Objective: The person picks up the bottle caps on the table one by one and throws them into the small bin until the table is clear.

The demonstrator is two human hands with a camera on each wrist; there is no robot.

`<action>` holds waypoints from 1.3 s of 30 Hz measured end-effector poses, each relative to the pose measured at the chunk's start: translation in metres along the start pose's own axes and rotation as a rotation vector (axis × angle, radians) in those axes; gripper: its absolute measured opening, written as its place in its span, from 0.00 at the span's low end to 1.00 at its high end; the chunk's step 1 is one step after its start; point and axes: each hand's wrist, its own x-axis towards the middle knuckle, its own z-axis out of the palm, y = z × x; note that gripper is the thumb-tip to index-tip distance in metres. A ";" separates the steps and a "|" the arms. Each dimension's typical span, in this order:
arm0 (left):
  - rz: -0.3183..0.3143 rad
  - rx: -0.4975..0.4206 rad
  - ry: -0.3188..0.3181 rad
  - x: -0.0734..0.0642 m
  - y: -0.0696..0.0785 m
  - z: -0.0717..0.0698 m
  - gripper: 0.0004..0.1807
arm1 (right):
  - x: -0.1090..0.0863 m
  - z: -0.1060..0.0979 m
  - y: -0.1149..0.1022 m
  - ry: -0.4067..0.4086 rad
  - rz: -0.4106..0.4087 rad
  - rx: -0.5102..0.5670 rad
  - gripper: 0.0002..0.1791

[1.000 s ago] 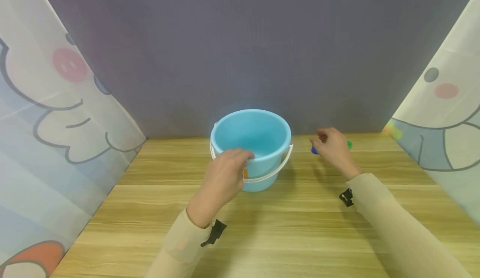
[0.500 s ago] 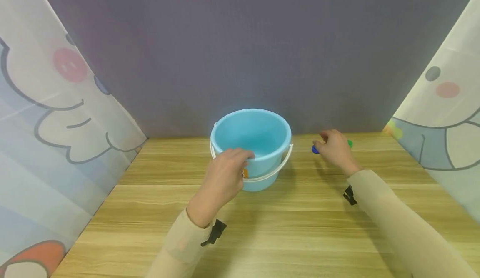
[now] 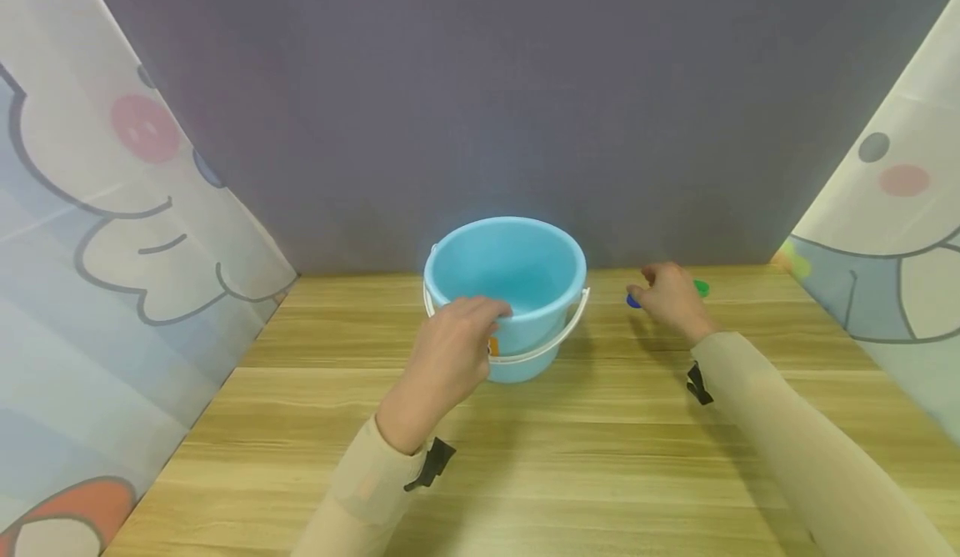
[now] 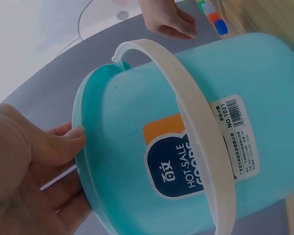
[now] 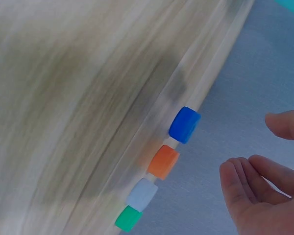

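Observation:
A light blue plastic bucket (image 3: 532,336) stands upright on the table, its white handle (image 3: 557,342) hanging down in front. My left hand (image 3: 448,353) grips the near rim, with the thumb on the outside in the left wrist view and the fingers behind the rim. To the right of the bucket, my right hand (image 3: 675,300) hovers over a row of small plastic caps, fingers slightly bent and thumb apart, holding nothing. In the right wrist view the row runs from a blue cap (image 5: 185,125) through an orange cap (image 5: 163,161) and a white cap (image 5: 142,194) to a green cap (image 5: 129,218).
The wood-grain table (image 3: 337,424) meets a dark grey panel (image 3: 510,98) right behind the bucket and caps. Curtains with cartoon prints hang on the left (image 3: 90,290) and on the right (image 3: 900,248). A label (image 4: 174,164) is stuck on the bucket's side.
My right hand has shifted only slightly over the caps. My left hand keeps its grip on the bucket, which stays in place. The head view has turned very slightly.

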 end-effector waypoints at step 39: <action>0.013 -0.003 0.006 0.001 0.000 0.001 0.25 | 0.023 0.023 0.026 -0.071 0.061 -0.162 0.17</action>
